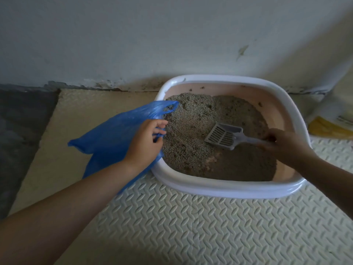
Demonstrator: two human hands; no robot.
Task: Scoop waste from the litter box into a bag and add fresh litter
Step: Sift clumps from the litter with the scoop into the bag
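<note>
A litter box with a white rim and pink inner walls stands on the floor mat against the wall, filled with grey-brown litter. A grey slotted scoop lies with its head on the litter near the middle. My right hand grips the scoop's handle over the box's right side. My left hand holds a blue plastic bag by one handle at the box's left rim. The bag's other handle loop lies over the litter's edge. The bag looks flat.
A cream textured foam mat covers the floor in front. A dark grey mat lies at the left. The white wall runs right behind the box. A yellow and white bag leans at the far right.
</note>
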